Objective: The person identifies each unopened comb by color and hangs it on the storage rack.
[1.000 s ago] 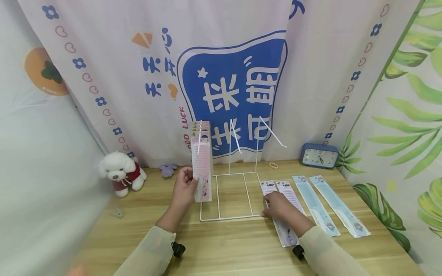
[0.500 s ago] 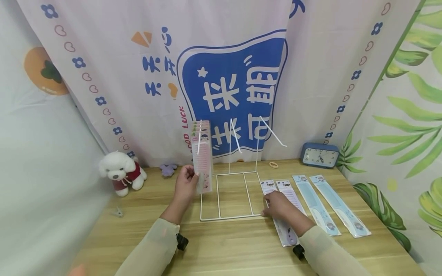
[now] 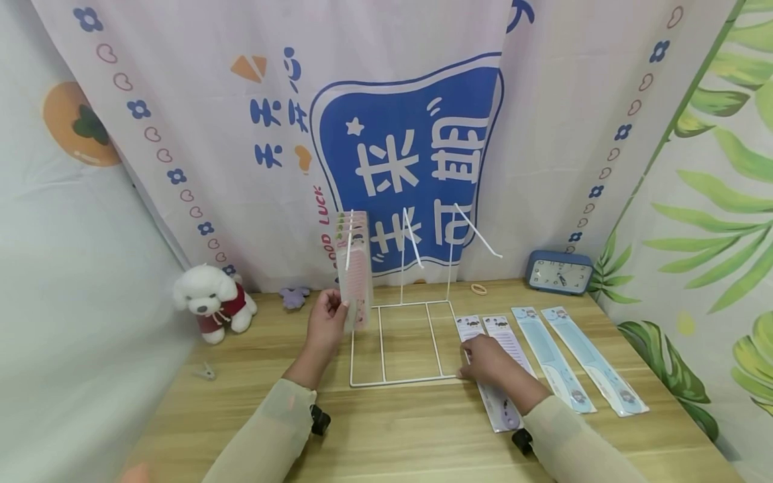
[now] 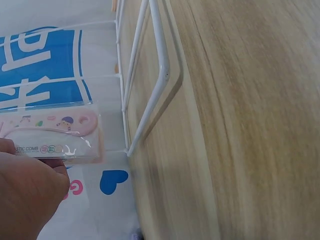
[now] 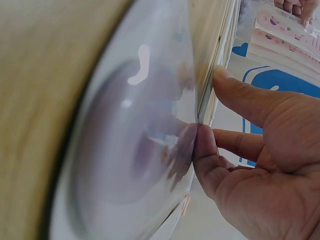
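- A wooden table [image 3: 423,429] was seen in front of a printed curtain [image 3: 410,154], with a leaf-patterned cloth to the right and a pale sheet to the left.
- A white wire rack [image 3: 403,342] stood at the middle of the table; a bundle of pink packaged combs [image 3: 353,275] hung from its left hook.
- The lower end of the front pink pack was pinched by the left hand [image 3: 326,325], thumb on the near face and fingers behind (the wrist view showed the pack's rounded end just past the fingertips).
- The right hand [image 3: 486,359] was laid on the purple packaged comb [image 3: 495,376] lying flat just right of the rack's base, its fingertips curled at the pack's left edge; whether the pack was actually lifted could not be told.
- A second purple pack lay beside it, and two blue packaged combs [image 3: 580,359] lay further right.
- The packs were judged light, thin and somewhat flexible, with a glossy film likely to slip; an edge or the card end was judged the best place to pinch.
- "PLASTIC COMB" was partly read on the pink pack in the left wrist view, "LUCK" and large Chinese characters on the curtain.
- A plush dog [image 3: 211,302] and a blue clock [image 3: 558,272] stood at the back.
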